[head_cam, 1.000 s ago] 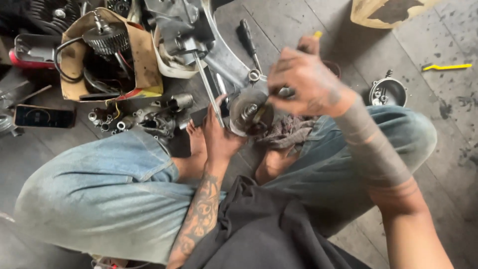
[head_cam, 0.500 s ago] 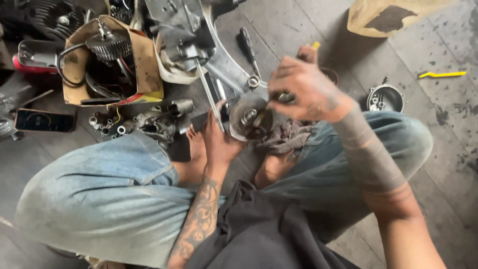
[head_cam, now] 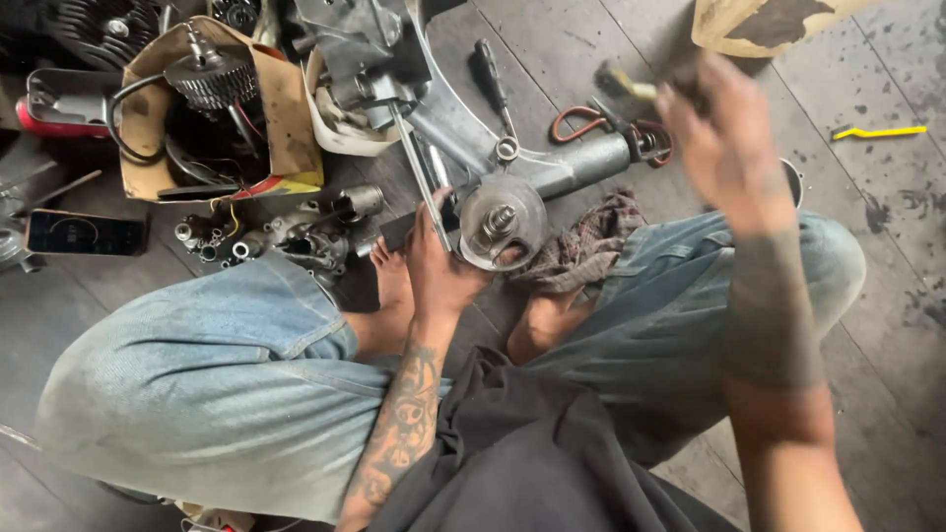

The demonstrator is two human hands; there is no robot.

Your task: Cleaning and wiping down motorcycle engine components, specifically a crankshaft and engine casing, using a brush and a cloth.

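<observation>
Cleaning work on a round metal hub (head_cam: 501, 223), by the look of it, and we're mid-stroke. The left hand (head_cam: 439, 271) is wrapped around the near-left edge of that hub, fingers curled tight on the rim, steadying it just above the bare feet with its threaded stud facing up. The hub sits on the end of a long grey metal arm (head_cam: 463, 133) that runs away to the far left across the wooden floor (head_cam: 887, 296).

The right hand (head_cam: 724, 148) is up and out to the far right, badly blurred, closed around what seems to be a yellow-handled brush (head_cam: 626, 84); how firm that grip is I cannot tell.

Compared with half a second ago, that's a big swing: the right hand was pressed down over the hub, hiding it, and now it has lifted well clear, so the hub's face and stud are in plain sight. The left hand has not budged.

A stained rag (head_cam: 591, 241) lies just right of the hub, touching the denim knee. A cardboard box of parts (head_cam: 212, 108) sits far left, a phone (head_cam: 84, 234) left of it.

Next, I'd judge, the brush needs bringing back down squarely onto the hub face while the left hand keeps it from turning.
</observation>
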